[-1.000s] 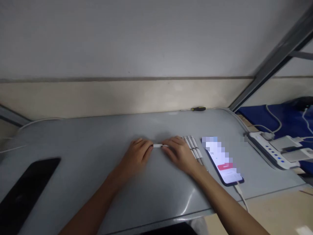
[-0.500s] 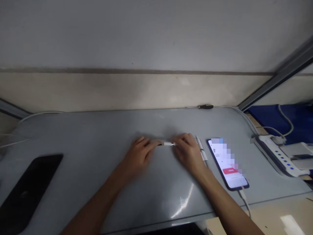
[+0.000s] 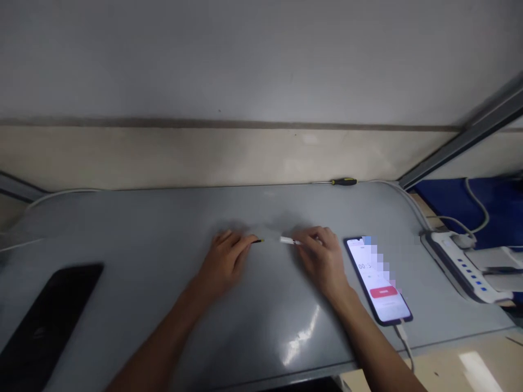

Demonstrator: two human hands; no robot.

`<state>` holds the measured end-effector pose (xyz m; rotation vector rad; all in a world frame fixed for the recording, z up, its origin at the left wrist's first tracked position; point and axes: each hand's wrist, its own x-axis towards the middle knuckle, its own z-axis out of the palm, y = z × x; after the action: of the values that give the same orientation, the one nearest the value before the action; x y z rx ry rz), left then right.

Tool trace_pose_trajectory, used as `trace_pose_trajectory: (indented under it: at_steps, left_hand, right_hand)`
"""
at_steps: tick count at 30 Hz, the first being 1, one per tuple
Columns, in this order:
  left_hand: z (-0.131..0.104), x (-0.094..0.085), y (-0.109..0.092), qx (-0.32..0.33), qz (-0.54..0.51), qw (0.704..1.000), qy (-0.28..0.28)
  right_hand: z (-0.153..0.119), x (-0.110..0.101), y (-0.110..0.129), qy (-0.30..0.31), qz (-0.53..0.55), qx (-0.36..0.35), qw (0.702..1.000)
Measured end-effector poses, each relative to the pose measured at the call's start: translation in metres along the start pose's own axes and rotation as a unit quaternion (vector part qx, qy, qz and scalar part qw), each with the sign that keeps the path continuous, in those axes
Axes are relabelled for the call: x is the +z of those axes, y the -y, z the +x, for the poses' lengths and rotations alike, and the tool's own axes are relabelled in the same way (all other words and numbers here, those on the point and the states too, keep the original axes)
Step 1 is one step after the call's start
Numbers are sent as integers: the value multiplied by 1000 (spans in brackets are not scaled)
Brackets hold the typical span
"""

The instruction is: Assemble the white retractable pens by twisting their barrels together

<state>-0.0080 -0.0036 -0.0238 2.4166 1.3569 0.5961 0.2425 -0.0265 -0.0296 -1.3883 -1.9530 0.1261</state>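
Note:
Over the grey table (image 3: 261,332), my left hand (image 3: 225,256) is closed, its thumb and forefinger pinching a slim black rod (image 3: 257,241) with a yellowish tip pointing right. Facing it across a gap, my right hand (image 3: 322,258) grips a small white tube (image 3: 286,240) with a thinner grey section by the fingers. The rod and tube look like parts of a pen, but I cannot make out their exact kind. The fingers hide the rest of both pieces.
A lit phone (image 3: 388,307) on a charging cable lies right of my right hand. Beyond it sits a white power strip (image 3: 466,269) with plugs. A screwdriver (image 3: 344,181) rests at the back edge. On the left is a dark flat device (image 3: 51,321).
The black rod and white tube, earlier in line and touching or nearly so, are now apart. My left hand has shifted left, my right slightly right. White pen-like items beside my right hand are now hidden.

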Motion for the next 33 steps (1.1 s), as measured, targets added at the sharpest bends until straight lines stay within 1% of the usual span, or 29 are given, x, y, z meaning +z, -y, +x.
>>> trace_pose_trajectory:
  at_steps: [5, 10, 14, 16, 18, 21, 26, 29, 33]
  left_hand:
    - [-3, 6, -3, 19, 50, 998, 23]
    - [-4, 8, -14, 28, 13, 999, 44]
    - [-5, 12, -14, 39, -1, 998, 48]
    - [-5, 13, -13, 49, -1, 998, 48]
    - [-5, 12, -12, 60, -4, 997, 45]
    - [-5, 9, -13, 78, -7, 996, 36]
    - [-4, 6, -13, 100, -8, 995, 14]
    - [-3, 5, -10, 103, -18, 994, -13]
    - [0, -1, -3, 89, -26, 995, -34]
  right_hand:
    - [0, 1, 4, 29, -21, -24, 999]
    - [-2, 6, 11, 62, -3, -54, 997]
    - [-3, 9, 14, 88, 53, -69, 992]
    - [-2, 8, 15, 101, 92, -74, 988]
    - [-1, 6, 16, 101, 131, -73, 984]
    - [2, 1, 18, 104, 179, -50, 977]
    - [4, -5, 22, 176, 225, 43, 957]
    - [5, -6, 19, 162, 259, 83, 949]
    - [6, -7, 14, 139, 259, 115, 949]
